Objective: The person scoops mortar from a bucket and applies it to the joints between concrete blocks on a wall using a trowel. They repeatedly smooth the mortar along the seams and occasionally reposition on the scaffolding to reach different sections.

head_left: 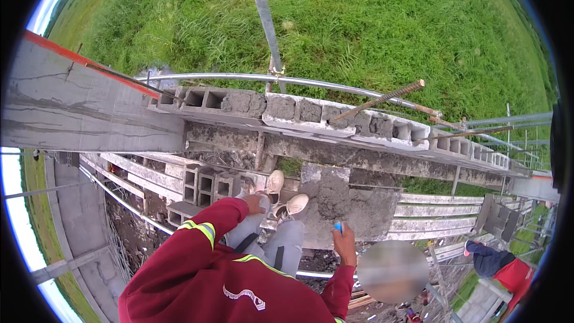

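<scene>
My right hand (345,244) is closed around a blue handle (338,226), probably a trowel; its blade is hidden at the near edge of a grey mortar board (335,200) piled with wet mortar. My left hand (256,203) rests on my grey trouser knee beside my white shoes (286,194), and its fingers are too small to read. Both arms wear red sleeves with reflective stripes. Beyond my feet runs a course of hollow concrete blocks (299,110), some with cores filled with mortar.
A rusty rebar (382,97) juts up at a slant from the block wall. Steel scaffold pipes (263,12) cross above it, with grass beyond. Loose blocks (203,185) and planks (436,206) lie on the platform. Another person in red (496,263) crouches lower right.
</scene>
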A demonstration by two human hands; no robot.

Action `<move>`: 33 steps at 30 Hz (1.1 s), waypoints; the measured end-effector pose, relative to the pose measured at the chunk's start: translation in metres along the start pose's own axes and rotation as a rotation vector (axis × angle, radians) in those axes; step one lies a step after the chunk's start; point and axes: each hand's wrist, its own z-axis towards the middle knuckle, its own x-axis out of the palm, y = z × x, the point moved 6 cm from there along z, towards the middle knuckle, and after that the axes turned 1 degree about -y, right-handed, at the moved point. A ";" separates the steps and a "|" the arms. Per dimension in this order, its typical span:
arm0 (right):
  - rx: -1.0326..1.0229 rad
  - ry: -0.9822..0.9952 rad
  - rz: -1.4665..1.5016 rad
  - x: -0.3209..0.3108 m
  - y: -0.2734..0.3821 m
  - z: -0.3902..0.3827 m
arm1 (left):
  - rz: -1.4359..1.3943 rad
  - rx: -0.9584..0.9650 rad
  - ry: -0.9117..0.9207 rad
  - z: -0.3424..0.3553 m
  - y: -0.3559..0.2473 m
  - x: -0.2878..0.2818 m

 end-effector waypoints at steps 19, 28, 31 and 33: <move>-0.738 -0.116 -0.459 0.275 0.422 0.220 | -0.710 -0.563 -0.176 -0.178 0.158 0.285; -0.315 -0.089 -0.215 0.355 0.393 0.181 | -0.799 -0.568 -0.208 -0.168 0.166 0.290; -0.337 -0.078 -0.059 0.389 0.427 0.187 | -0.673 -0.499 -0.178 -0.165 0.177 0.279; -0.366 -0.080 -0.028 0.387 0.439 0.196 | -0.547 -0.526 -0.116 -0.166 0.187 0.267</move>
